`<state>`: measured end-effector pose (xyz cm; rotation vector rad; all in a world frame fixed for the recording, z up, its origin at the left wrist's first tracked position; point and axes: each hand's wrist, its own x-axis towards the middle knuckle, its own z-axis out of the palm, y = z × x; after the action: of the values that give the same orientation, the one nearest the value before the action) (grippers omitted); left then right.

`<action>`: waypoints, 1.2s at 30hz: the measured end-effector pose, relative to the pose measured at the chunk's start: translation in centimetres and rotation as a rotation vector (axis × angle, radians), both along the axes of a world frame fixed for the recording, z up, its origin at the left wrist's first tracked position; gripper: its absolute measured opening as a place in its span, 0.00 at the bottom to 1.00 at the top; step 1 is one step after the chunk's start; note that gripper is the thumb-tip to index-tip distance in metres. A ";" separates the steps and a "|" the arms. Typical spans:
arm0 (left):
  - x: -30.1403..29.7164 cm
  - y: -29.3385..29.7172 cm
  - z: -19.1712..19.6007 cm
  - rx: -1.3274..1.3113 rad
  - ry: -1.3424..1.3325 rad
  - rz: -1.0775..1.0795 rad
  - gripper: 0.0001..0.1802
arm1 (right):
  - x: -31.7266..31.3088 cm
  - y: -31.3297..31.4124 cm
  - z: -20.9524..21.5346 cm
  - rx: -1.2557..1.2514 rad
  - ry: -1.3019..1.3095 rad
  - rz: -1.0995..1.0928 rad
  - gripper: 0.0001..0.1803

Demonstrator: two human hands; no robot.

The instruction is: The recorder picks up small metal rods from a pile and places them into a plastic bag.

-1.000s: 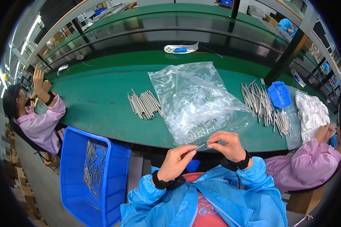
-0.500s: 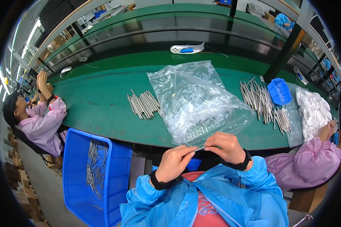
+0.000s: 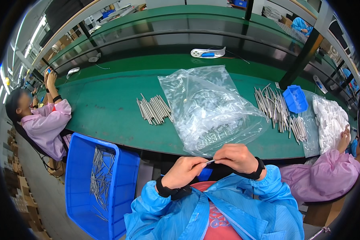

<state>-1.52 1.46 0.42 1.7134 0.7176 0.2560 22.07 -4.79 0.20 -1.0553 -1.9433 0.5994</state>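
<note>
Both my hands meet just off the near table edge, in front of a clear plastic bag (image 3: 206,102). Between them is a short, thin silver metal rod (image 3: 210,161). Thumb and fingers of my left hand (image 3: 182,171) pinch one end of it. My right hand (image 3: 237,157) pinches the other end, and its fingers hide part of the rod. Inside the bag lie many small clear or whitish pieces, too blurred to name. Left of the bag is a row of metal rods (image 3: 154,109); a larger heap of rods (image 3: 271,106) lies to its right.
A small blue bin (image 3: 295,99) and white packed pieces (image 3: 331,120) sit at the right, beside a co-worker's pink sleeve (image 3: 322,176). A large blue crate (image 3: 124,176) holding loose rods stands low at my left. Another person (image 3: 44,124) sits at far left.
The view has shifted slightly. My hands remain pinched on the rod, with the left wrist tilted a little differently. The person at the left has changed head position and now shows something blue in hand.
</note>
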 end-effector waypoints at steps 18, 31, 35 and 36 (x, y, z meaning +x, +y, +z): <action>0.7 -0.2 -0.5 0.135 -0.082 0.073 0.12 | -0.5 -0.2 -0.9 -0.058 0.100 -0.064 0.10; 0.6 -0.4 -0.7 0.185 -0.051 0.083 0.11 | -0.8 -0.4 -0.8 0.008 0.012 -0.078 0.09; 0.3 -0.3 -0.4 0.187 -0.050 0.079 0.11 | -1.1 -0.7 0.1 -0.065 0.011 -0.090 0.09; 0.6 -0.4 -0.4 0.204 -0.059 0.078 0.11 | -0.9 -0.8 0.4 -0.104 0.009 -0.104 0.09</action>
<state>-0.93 1.11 0.00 1.8647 0.7355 0.4450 21.19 -5.61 0.61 -1.2091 -1.8533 0.6519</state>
